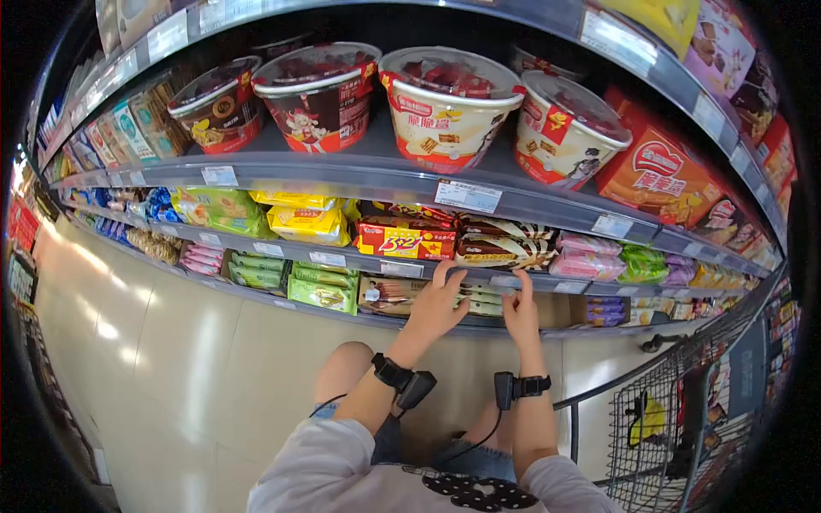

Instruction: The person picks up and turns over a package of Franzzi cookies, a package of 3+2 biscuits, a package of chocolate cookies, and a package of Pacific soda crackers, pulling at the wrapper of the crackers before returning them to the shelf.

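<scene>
Both of my hands reach forward to the shelf edge under a brown-and-white swirl-patterned snack pack (505, 244). My left hand (436, 306) is open, its fingers stretched up to the pack's lower left and its thumb apart. To the right, my right hand (520, 315) is also open, with fingertips just below the pack's right part. Neither hand holds anything visible. Beside the swirl pack on the left lies a red-and-yellow box (405, 240). Pink packs (588, 261) sit on its right. Behind and between my hands, green-and-white packs (486, 303) lie on the bottom shelf.
Large snack tubs (453, 120) line the shelf above, with a red box (654, 167) at their right. Yellow packs (306, 224) and green packs (321, 289) lie to the left. A wire shopping cart (658, 427) stands at my right. Tiled floor (188, 368) spreads out left.
</scene>
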Demonstrator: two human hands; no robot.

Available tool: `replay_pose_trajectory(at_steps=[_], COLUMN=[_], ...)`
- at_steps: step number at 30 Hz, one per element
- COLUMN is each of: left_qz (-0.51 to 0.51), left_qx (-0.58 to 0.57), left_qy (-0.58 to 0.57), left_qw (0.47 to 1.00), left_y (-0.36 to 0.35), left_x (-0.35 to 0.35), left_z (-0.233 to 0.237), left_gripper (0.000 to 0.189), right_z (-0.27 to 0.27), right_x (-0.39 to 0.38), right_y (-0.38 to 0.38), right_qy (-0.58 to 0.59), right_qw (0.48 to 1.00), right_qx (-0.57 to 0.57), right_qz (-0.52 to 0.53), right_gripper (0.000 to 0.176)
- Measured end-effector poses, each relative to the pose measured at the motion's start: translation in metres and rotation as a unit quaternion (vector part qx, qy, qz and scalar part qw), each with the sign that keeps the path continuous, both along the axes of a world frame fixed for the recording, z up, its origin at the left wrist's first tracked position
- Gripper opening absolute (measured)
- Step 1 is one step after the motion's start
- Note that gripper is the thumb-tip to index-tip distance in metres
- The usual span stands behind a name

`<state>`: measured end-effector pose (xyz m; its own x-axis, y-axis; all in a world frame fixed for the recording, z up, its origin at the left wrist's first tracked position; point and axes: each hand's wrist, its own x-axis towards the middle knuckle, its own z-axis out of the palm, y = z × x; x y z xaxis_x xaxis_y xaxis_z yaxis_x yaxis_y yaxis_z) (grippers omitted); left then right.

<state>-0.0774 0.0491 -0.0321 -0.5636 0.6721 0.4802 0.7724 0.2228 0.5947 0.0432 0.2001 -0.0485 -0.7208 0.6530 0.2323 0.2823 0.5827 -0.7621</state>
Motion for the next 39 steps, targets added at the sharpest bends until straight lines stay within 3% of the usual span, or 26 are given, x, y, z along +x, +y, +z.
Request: replay_pose_trajectory(at_steps=[6,8,10,11,13,16,17,21,23,28,30,32,33,34,36,39], left_qz=[-0.067,0.001,0.075,0.103,0.160,0.190,0.181,0.121,0.104,0.135,0.134,0.134,0.137,0.141,0.142,0.172], left_qx=[-0.043,0.069,0.179,0.213,0.242,0.269,0.247,0.236,0.211,0.124,0.120,0.112,0.097,0.079,0.056,0.047], left_qy=[-0.024,0.084,0.018,-0.109,-0.096,-0.102,-0.117,-0.140,-0.127,-0.133,-0.130,-0.116,-0.060,-0.005,-0.044,0.016], left_qw=[0.997,0.994,0.981,0.966,0.952,0.939,0.945,0.954,0.964,0.974,0.975,0.978,0.984,0.987,0.987,0.984], left_y=[-0.029,-0.058,-0.090,-0.107,-0.138,-0.164,-0.169,-0.175,-0.176,-0.174,-0.167,-0.168,-0.168,-0.168,-0.161,-0.156], left_x=[0.001,-0.011,-0.036,-0.045,-0.079,-0.112,-0.115,-0.138,-0.142,-0.135,-0.133,-0.137,-0.144,-0.147,-0.125,-0.129], left_z=[0.022,0.043,0.034,0.036,0.034,0.054,0.064,0.054,0.052,0.058,0.059,0.048,0.038,0.031,0.058,0.045], left_gripper=[0.038,0.039,0.037,0.038,0.042,0.048,0.048,0.050,0.050,0.051,0.051,0.049,0.050,0.050,0.050,0.048], right_z=[-0.001,0.016,0.038,0.048,0.073,0.098,0.104,0.107,0.099,0.117,0.121,0.111,0.117,0.105,0.102,0.095], right_x=[-0.001,-0.003,-0.020,-0.030,-0.071,-0.128,-0.147,-0.207,-0.227,-0.228,-0.227,-0.223,-0.213,-0.209,-0.187,-0.144], right_y=[-0.016,-0.032,-0.059,-0.077,-0.107,-0.137,-0.147,-0.175,-0.181,-0.172,-0.165,-0.158,-0.157,-0.155,-0.142,-0.125], right_qy=[0.034,0.070,0.104,0.138,0.211,0.213,0.231,0.120,0.153,0.109,0.076,0.100,0.078,0.207,0.265,0.305], right_qw=[0.997,0.995,0.994,0.990,0.970,0.953,0.945,0.962,0.964,0.971,0.973,0.966,0.973,0.953,0.926,0.900], right_qx=[-0.066,0.049,0.030,0.008,0.035,0.120,0.133,0.143,0.136,0.182,0.118,0.145,0.082,0.131,0.192,0.224], right_qz=[0.006,-0.044,-0.012,0.017,0.112,0.178,0.192,0.198,0.168,0.115,0.183,0.190,0.203,0.177,0.191,0.217], right_gripper=[0.053,0.051,0.050,0.049,0.051,0.066,0.070,0.079,0.080,0.062,0.050,0.041,0.043,0.044,0.046,0.052])
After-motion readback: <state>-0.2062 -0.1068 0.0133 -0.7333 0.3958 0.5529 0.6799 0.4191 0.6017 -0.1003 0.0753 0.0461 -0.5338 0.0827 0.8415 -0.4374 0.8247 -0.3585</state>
